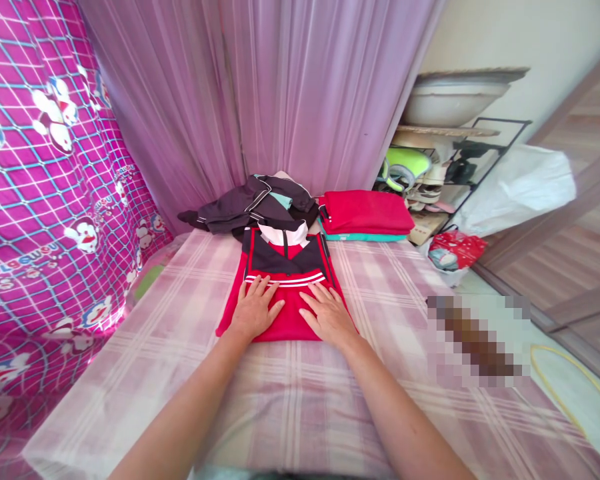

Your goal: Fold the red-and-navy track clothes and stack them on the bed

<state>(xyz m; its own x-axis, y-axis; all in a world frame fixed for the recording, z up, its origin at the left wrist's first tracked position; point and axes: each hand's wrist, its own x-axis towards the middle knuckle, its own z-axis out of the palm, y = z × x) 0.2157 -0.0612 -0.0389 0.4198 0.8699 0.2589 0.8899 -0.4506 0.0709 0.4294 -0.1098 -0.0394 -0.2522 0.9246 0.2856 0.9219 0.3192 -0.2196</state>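
Note:
A red and dark jacket (290, 313) with a white collar and a short zip lies folded on the checked cloth of the table (280, 393). Its striped hem is turned up toward the collar. My left hand (255, 308) rests flat on the left part of the red fabric, fingers spread. On the right part lies my right hand (329, 313), also flat with its fingers apart. Neither hand grips anything. Just beyond the collar is a loose heap of dark clothes (240, 203) with white piping.
A stack of folded red clothes (367, 212) over a teal piece sits at the table's back right. Purple curtains (290, 93) hang behind. A pink patterned cloth (45, 200) hangs at left. A rack (500, 157) with basins and shoes stands at right, beside a white bag (525, 190).

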